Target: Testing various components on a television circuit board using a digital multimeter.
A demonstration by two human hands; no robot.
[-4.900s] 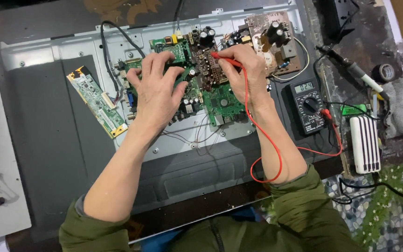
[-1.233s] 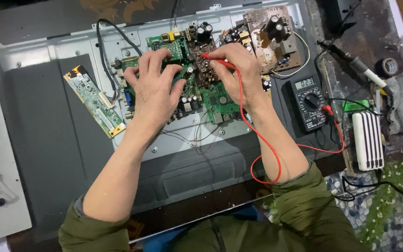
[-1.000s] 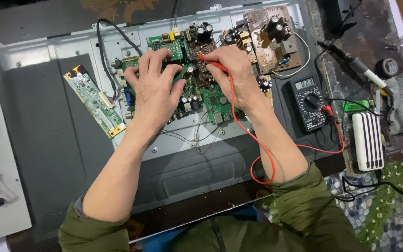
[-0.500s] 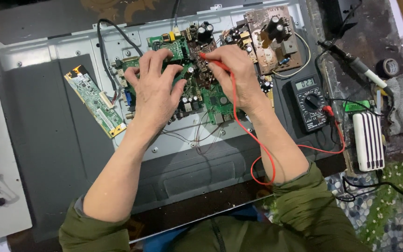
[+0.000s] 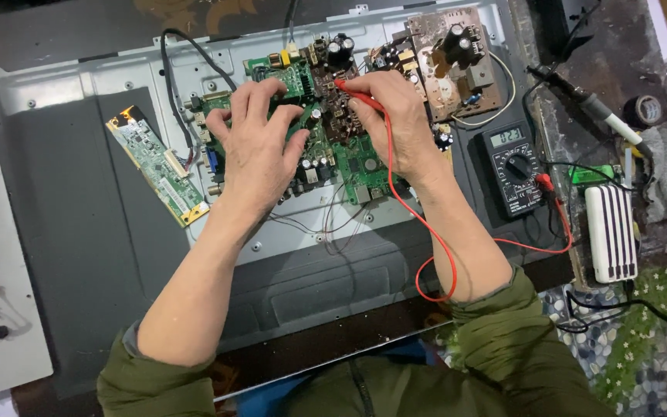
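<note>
Right hand (image 5: 395, 116): pinched on red probe (image 5: 358, 96), tip on green circuit board (image 5: 310, 131)
Left hand (image 5: 260, 147): fingers spread, flat on board
Multimeter (image 5: 512, 168): right of board

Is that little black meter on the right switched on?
On: the black meter has digits lit on its grey display.

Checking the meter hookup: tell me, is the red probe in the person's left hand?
No, the right hand pinches the red probe against the green circuit board, while the left hand rests flat on it.
</note>
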